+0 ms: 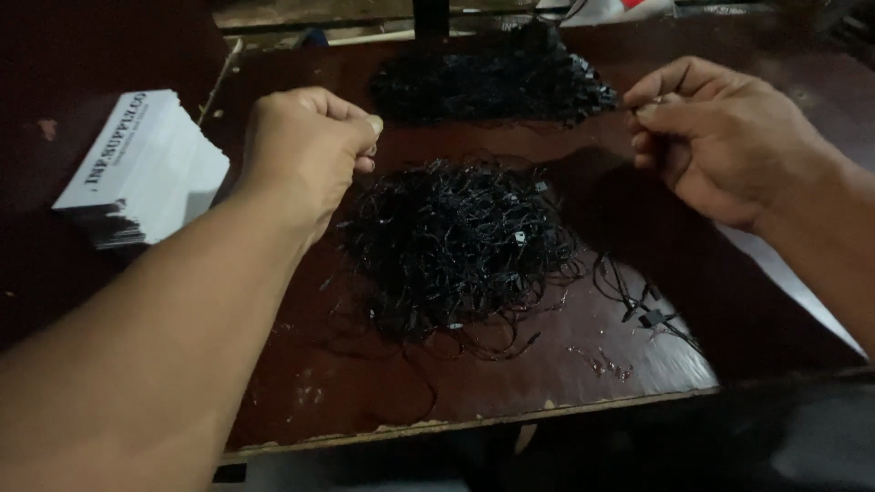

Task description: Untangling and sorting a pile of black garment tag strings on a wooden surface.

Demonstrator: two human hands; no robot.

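L hand [305, 146] & R hand [715, 137]: fingers pinched, thin cord maybe; above black string pile [456, 241] on table [565, 364].

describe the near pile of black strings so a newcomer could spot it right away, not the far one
Start at the dark brown table. Between the left hand and right hand lies the near pile of black strings. Unlike the denser far pile, it is loose, with stray loops spilling outward.
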